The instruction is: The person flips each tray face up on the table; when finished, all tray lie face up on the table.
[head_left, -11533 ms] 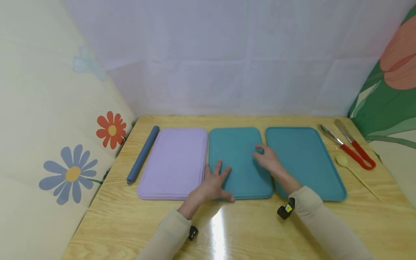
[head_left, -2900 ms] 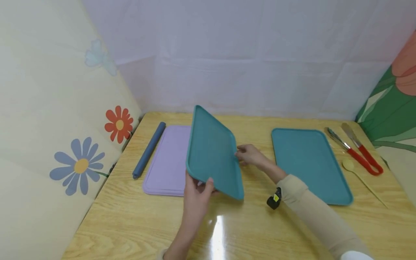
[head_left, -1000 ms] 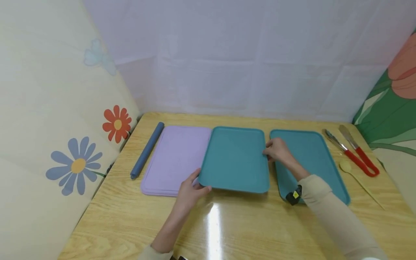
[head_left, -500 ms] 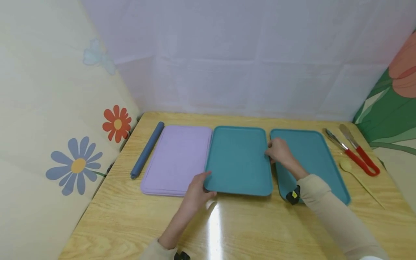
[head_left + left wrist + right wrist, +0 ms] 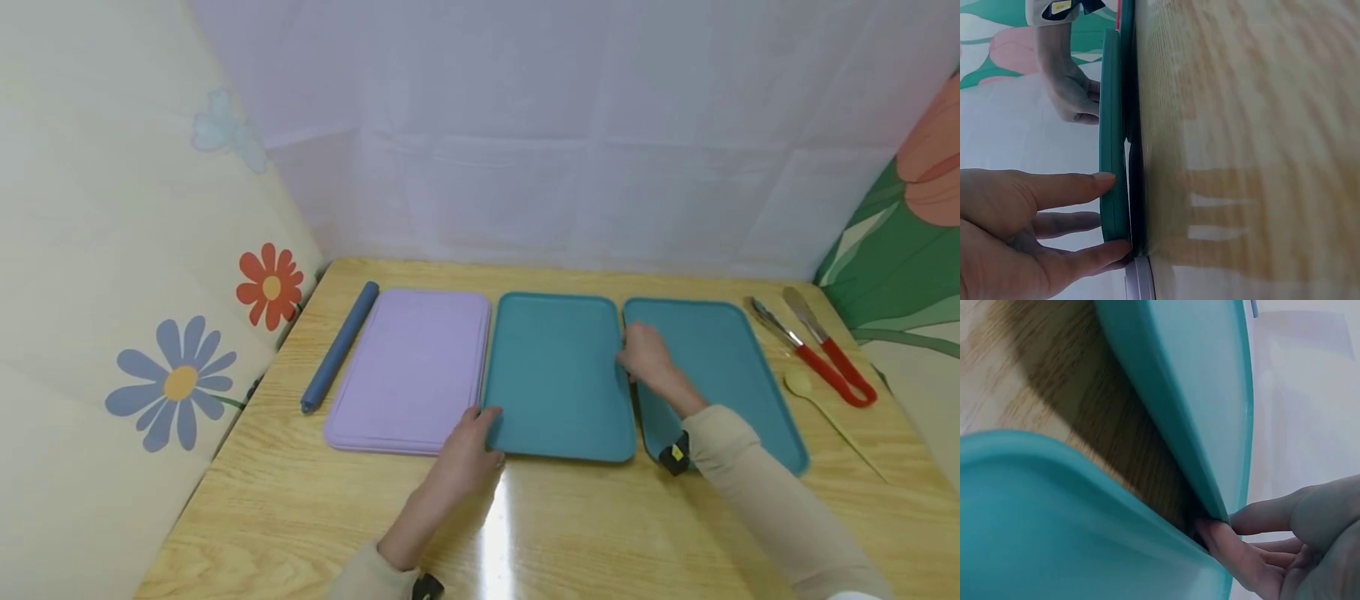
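The middle teal tray [image 5: 558, 375] lies face up with its raised rim showing, between a lilac tray [image 5: 416, 367] and a second teal tray [image 5: 712, 350]. My left hand [image 5: 467, 450] holds its near left corner, thumb [image 5: 1105, 180] on the near edge and fingers round the left side. Seen edge-on in the left wrist view, the tray's wall [image 5: 1113, 137] stands close over the wood. At the right rim, my right hand [image 5: 648, 358] pinches the tray; in the right wrist view its fingertips [image 5: 1215, 532] reach into the narrow gap between both teal trays.
A blue rolling pin [image 5: 340, 348] lies left of the lilac tray. Red-handled tongs [image 5: 825, 367] and a pale yellow spoon [image 5: 799, 385] lie at the right. Cloth [image 5: 480, 133] hangs behind the wooden table [image 5: 570, 533].
The middle tray lay underside up at first, then was raised and tilted. It now lies face up, lower and slightly further right. Both hands moved with it.
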Action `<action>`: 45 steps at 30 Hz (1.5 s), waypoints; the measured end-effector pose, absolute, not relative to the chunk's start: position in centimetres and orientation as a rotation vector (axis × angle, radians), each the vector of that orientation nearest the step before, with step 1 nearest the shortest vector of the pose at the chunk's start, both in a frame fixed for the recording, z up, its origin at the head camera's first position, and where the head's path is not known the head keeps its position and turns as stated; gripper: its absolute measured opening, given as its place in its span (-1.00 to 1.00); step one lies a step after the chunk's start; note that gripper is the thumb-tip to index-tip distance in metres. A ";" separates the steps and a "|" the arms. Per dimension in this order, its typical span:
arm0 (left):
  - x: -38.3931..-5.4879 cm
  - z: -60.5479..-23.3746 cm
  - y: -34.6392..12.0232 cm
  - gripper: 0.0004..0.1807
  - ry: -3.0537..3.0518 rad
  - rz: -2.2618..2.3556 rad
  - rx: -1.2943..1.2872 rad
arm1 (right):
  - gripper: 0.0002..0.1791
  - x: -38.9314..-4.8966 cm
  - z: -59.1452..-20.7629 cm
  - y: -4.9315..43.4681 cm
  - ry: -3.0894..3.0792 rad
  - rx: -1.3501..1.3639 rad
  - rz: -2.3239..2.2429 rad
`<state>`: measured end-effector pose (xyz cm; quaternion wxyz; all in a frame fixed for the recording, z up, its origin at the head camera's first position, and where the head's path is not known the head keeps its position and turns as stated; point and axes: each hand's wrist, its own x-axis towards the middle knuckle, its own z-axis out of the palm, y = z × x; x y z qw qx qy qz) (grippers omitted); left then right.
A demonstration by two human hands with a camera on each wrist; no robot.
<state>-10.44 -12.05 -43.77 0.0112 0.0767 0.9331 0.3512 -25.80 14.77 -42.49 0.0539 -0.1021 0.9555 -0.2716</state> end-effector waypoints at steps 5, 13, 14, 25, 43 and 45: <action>-10.5 -43.9 -12.1 -0.42 2.952 1.051 0.289 | -0.50 -25.9 -42.4 14.7 2.909 -0.302 -0.773; -10.5 -43.8 -11.9 -0.43 2.945 1.024 0.305 | -0.72 -26.1 -42.6 14.2 2.981 -0.366 -0.611; -10.5 -43.8 -11.9 -0.43 2.952 1.019 0.310 | -0.73 -26.2 -42.7 14.1 2.992 -0.364 -0.592; -10.7 -43.9 -12.0 -0.42 3.014 0.948 0.370 | -0.85 -26.0 -43.1 13.2 3.057 -0.333 -0.424; -10.7 -44.2 -11.8 -0.44 2.998 0.970 0.432 | -0.60 -24.2 -42.6 12.4 3.111 -0.339 -0.479; -10.6 -44.1 -12.1 -0.44 2.956 1.004 0.412 | -0.60 -23.9 -42.4 12.2 3.135 -0.343 -0.475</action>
